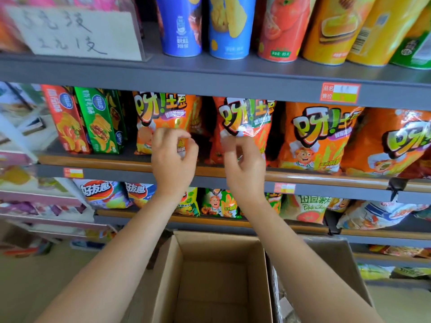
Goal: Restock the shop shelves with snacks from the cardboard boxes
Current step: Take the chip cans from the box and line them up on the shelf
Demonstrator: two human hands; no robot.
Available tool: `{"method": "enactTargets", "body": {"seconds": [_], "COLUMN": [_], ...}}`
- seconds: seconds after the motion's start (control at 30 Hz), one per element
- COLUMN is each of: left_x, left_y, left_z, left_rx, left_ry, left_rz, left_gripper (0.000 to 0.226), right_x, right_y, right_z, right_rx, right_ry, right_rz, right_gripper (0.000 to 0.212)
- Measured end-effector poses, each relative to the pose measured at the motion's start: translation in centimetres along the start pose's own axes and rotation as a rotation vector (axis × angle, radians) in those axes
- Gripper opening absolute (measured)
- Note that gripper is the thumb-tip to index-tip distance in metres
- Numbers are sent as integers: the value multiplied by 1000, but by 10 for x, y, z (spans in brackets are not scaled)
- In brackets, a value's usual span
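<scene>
Both my hands are raised to the middle shelf [303,177]. My left hand [173,159] hovers with curled fingers right in front of an orange potato-stick bag [161,113]; whether it grips the bag is unclear. My right hand [242,162] pinches the lower front of a red bag [247,117] of the same brand, which stands upright beside the orange one. More orange bags [314,136] stand to the right. Below my arms an open cardboard box [217,237] shows a bare bottom.
A second cardboard box [331,250] stands to the right, with shiny plastic inside. Chip tubes [228,26] line the upper shelf beside a handwritten sign [74,31]. Red and green chip boxes [93,120] sit left on the middle shelf. The lower shelf [303,229] holds mixed snack bags.
</scene>
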State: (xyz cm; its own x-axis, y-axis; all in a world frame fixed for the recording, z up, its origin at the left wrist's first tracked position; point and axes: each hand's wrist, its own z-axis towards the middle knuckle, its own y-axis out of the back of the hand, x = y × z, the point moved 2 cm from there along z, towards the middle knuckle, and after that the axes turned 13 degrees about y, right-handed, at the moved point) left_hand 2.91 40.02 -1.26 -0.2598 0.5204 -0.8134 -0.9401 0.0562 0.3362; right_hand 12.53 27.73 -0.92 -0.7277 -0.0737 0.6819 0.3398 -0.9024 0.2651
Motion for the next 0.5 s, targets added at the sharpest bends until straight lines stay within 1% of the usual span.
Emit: {"method": "enactTargets", "body": {"seconds": [0.07,0.1,0.13,0.2,0.23,0.27,0.3,0.37,0.43,0.5], "left_x": [18,29,39,57,64,70,74,74,72,71], "left_y": [17,21,23,25,24,24,23,21,20,21], "left_z": [16,27,38,57,64,71,74,73,66,62], "left_rx": [-137,-150,-104,104,210,292,354,425,446,465], "left_ry": [97,170,253,445,500,516,509,468,416,364], "left_rz": [17,16,9,-25,-29,-13,16,68,118,159], "left_gripper": [30,43,59,96,109,115,117,109,105,105], "right_x": [10,13,16,19,19,18,17,16,21,25], "right_y": [-28,-42,-54,-76,-84,-90,-96,-102,-102,-102], "right_z": [-1,0,1,7,9,12,15,16,13,11], "right_rx": [204,291,363,445,455,450,436,392,338,306], "right_ry": [-7,-40,-84,-173,-223,-278,-328,-381,-392,-412], "right_rz": [63,72,68,57,72,90,101,73,28,-17], "right_gripper": [13,24,38,62,68,72,72,65,60,60]}}
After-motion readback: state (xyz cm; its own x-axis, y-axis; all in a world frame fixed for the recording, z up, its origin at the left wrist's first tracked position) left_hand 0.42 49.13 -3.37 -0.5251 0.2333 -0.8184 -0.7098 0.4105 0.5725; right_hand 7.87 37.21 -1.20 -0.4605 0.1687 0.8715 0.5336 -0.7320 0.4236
